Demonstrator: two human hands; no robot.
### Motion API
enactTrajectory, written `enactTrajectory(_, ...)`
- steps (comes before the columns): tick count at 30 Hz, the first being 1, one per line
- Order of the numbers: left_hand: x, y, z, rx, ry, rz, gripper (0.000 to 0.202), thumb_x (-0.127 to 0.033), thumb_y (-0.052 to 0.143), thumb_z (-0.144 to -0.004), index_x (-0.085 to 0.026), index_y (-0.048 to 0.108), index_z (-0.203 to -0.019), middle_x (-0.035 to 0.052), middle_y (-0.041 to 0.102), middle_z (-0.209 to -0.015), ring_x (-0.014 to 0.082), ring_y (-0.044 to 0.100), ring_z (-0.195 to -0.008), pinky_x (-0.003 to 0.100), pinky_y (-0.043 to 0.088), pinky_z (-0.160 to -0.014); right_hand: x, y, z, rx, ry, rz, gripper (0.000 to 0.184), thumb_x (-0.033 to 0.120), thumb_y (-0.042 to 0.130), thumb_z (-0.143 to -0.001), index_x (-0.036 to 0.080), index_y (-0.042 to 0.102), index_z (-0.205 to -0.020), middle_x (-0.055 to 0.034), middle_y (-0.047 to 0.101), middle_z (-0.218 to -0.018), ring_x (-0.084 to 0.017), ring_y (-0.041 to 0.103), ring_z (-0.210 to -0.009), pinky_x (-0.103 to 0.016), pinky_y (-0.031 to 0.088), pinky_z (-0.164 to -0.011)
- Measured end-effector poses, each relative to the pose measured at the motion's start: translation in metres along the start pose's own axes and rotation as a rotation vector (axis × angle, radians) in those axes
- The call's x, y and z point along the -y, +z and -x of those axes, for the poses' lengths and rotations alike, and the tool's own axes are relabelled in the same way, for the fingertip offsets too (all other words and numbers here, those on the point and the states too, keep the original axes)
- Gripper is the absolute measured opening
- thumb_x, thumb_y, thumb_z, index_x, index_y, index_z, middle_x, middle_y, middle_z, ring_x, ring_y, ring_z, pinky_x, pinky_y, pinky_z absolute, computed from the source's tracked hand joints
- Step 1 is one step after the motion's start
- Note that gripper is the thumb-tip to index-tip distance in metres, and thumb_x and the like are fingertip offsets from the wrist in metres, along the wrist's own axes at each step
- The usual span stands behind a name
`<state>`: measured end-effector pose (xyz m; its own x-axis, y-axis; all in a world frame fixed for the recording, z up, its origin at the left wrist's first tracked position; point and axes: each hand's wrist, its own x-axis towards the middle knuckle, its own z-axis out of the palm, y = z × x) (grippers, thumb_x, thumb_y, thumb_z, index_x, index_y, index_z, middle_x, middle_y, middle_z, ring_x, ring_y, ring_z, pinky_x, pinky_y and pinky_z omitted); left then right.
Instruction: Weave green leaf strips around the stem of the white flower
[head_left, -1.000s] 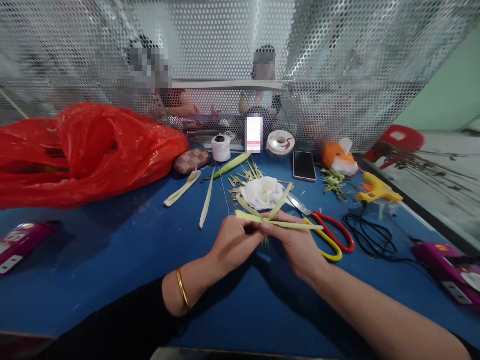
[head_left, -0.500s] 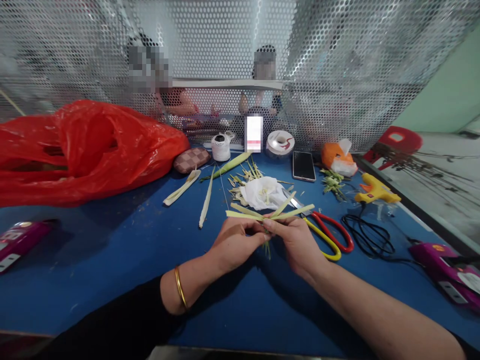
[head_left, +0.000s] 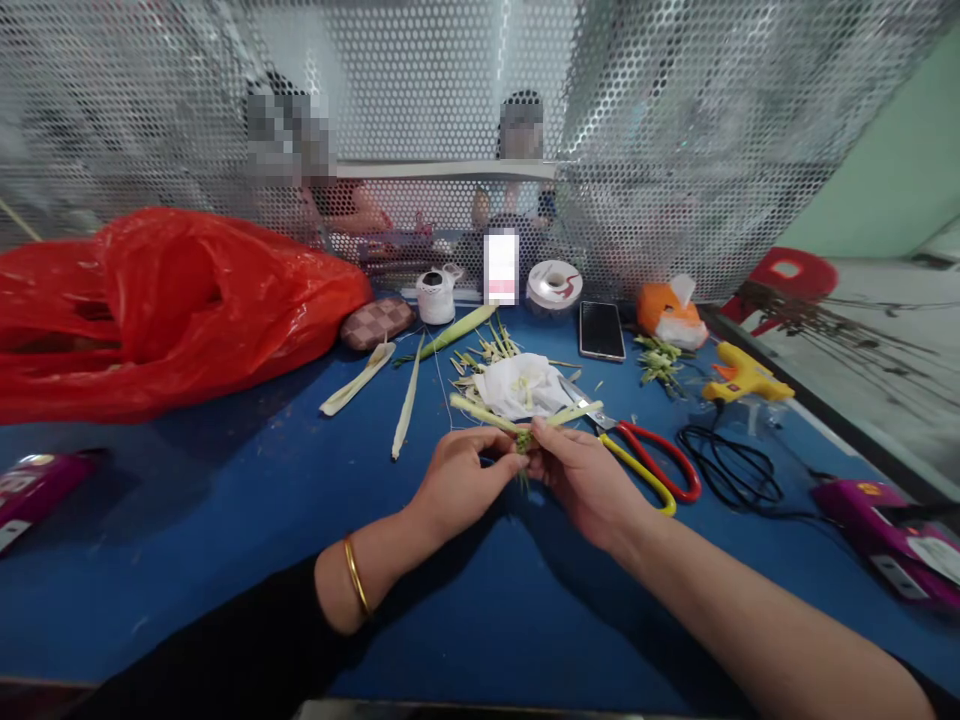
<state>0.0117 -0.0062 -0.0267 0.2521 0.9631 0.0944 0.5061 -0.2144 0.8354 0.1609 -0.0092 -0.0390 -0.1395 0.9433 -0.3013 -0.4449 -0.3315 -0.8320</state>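
My left hand (head_left: 466, 480) and my right hand (head_left: 586, 478) meet over the blue table, both closed on a small bundle of pale green leaf strips (head_left: 523, 440). Thumbs and forefingers pinch it from either side. Two flat strip ends spread out above the fingers to left and right, while thin green ends poke out below. Just beyond the bundle lies crumpled white tissue (head_left: 517, 388), with scissors (head_left: 649, 455) with one red and one yellow handle to its right. Part of the bundle is hidden by my fingers.
A red plastic bag (head_left: 225, 290) fills the left. String spool (head_left: 435, 297), ribbon roll (head_left: 555, 285), dark phone (head_left: 601, 330) and tissue pack (head_left: 671, 315) line the back, before a perforated metal screen (head_left: 420, 90). On the right are a yellow glue gun (head_left: 750, 375) and black cord (head_left: 739, 470).
The strips have been turned in my fingers: fewer ends now fan out above, and a green knotted-looking part shows between my thumbs. The view has shifted slightly.
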Motion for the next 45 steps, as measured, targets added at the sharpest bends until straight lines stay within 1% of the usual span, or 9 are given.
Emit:
enactTrajectory(2,0.0,-0.001,-0.001,0.048,-0.048,0.114,0.015,-0.026,0.06,-0.078,-0.017,0.071,-0.074,0.0011,0.071,-0.074,0.017,0.063,-0.072,0.027,0.047,-0.069,0.003,0.0,0.001,0.032,0.002,0.027,0.029,0.041,0.084,-0.061,0.016,0.071,-0.062,0.0007,0.058,-0.058,-0.01,0.045,-0.055,-0.026,0.036,-0.057)
enactTrajectory(7,-0.005,-0.006,0.001,0.126,0.061,0.195,0.019,-0.024,0.056,-0.083,-0.02,0.075,-0.081,0.002,0.074,-0.083,0.0182,0.065,-0.083,0.027,0.048,-0.079,0.006,0.002,0.005,0.05,-0.125,0.136,0.018,0.028,0.083,-0.062,0.017,0.075,-0.073,-0.0001,0.062,-0.064,-0.012,0.046,-0.061,-0.027,0.035,-0.059)
enactTrajectory(14,-0.007,0.0,0.006,-0.001,0.097,-0.022,0.012,-0.018,0.059,-0.078,-0.021,0.07,-0.073,-0.0015,0.072,-0.08,0.0156,0.063,-0.077,0.025,0.047,-0.075,-0.001,0.007,0.007,-0.039,-0.154,0.061,0.018,0.026,0.084,-0.057,0.016,0.07,-0.063,0.0002,0.063,-0.059,-0.012,0.049,-0.059,-0.027,0.036,-0.058)
enactTrajectory(19,-0.011,0.004,0.009,-0.056,0.094,-0.035,0.01,-0.016,0.059,-0.076,-0.02,0.067,-0.071,-0.0009,0.07,-0.074,0.0148,0.062,-0.07,0.025,0.047,-0.069,-0.005,0.012,0.008,-0.036,-0.137,-0.036,0.023,0.027,0.086,-0.056,0.018,0.069,-0.067,-0.0002,0.066,-0.061,-0.015,0.056,-0.059,-0.029,0.042,-0.061)
enactTrajectory(22,-0.007,0.002,0.006,-0.026,0.072,0.038,0.008,-0.018,0.061,-0.076,-0.019,0.068,-0.072,0.0003,0.071,-0.076,0.0163,0.063,-0.075,0.026,0.048,-0.074,0.0,0.011,0.008,-0.005,-0.143,-0.004,0.025,0.029,0.086,-0.057,0.017,0.068,-0.069,-0.0014,0.067,-0.065,-0.016,0.058,-0.063,-0.03,0.044,-0.064)
enactTrajectory(29,0.0,-0.003,-0.001,0.115,-0.001,0.208,0.016,-0.029,0.062,-0.079,-0.016,0.071,-0.075,0.0022,0.069,-0.073,0.0163,0.06,-0.07,0.026,0.047,-0.068,0.011,0.004,0.008,0.064,-0.133,0.107,0.028,0.03,0.086,-0.057,0.017,0.065,-0.072,0.0012,0.062,-0.065,-0.013,0.052,-0.064,-0.026,0.038,-0.061)
enactTrajectory(38,-0.013,0.004,0.01,-0.016,0.035,-0.019,0.012,-0.015,0.059,-0.076,-0.021,0.066,-0.069,-0.0032,0.069,-0.073,0.0139,0.06,-0.069,0.024,0.046,-0.07,-0.002,0.009,0.005,-0.07,-0.21,0.106,0.024,0.029,0.083,-0.056,0.017,0.063,-0.061,0.0026,0.054,-0.056,-0.01,0.039,-0.053,-0.026,0.03,-0.052)
enactTrajectory(42,-0.013,0.004,0.01,-0.018,0.05,-0.041,0.013,-0.016,0.058,-0.077,-0.022,0.069,-0.072,-0.003,0.07,-0.075,0.0149,0.062,-0.072,0.025,0.047,-0.072,-0.002,0.01,0.005,-0.068,-0.201,0.095,0.028,0.031,0.084,-0.055,0.017,0.062,-0.063,0.0025,0.055,-0.056,-0.009,0.037,-0.051,-0.025,0.028,-0.049)
enactTrajectory(45,-0.009,0.005,0.009,0.02,-0.017,-0.006,0.012,-0.02,0.059,-0.078,-0.022,0.07,-0.075,-0.002,0.072,-0.08,0.0169,0.063,-0.077,0.027,0.047,-0.078,0.001,0.008,0.004,-0.043,-0.176,0.103,0.029,0.033,0.084,-0.056,0.017,0.061,-0.062,0.0025,0.054,-0.055,-0.009,0.037,-0.05,-0.025,0.026,-0.049)
